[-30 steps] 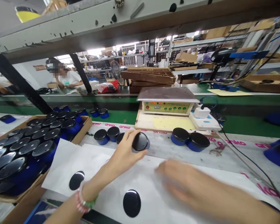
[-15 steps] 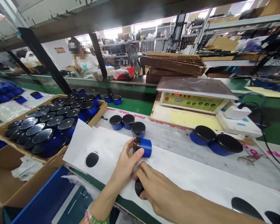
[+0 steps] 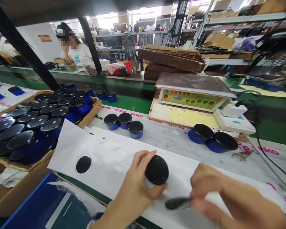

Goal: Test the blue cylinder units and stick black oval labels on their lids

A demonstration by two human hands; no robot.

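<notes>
My left hand (image 3: 143, 181) is closed around the side of a round jar-like container (image 3: 157, 170), its black face turned up towards me and a pale strip of side showing below. To the right, my right hand (image 3: 212, 194) is blurred by motion. Its fingers pinch a thin dark disc (image 3: 177, 203), seen nearly edge-on, which resembles a round black sticker. Both hands are over a white sheet (image 3: 102, 165). On the sheet's left part lies a black disc (image 3: 83, 164) with a pale outline around it.
A cardboard box (image 3: 92, 113) at left holds many black-topped blue containers. Three similar containers (image 3: 125, 120) stand beyond the sheet, and two larger-looking ones (image 3: 200, 133) stand at right. Behind is a control box (image 3: 190, 98) with lit buttons. A person (image 3: 79, 55) sits across the bench.
The container in my left hand has turned from lying sideways to showing its black face. My right hand has moved away to the right with the dark disc. The view has shifted.
</notes>
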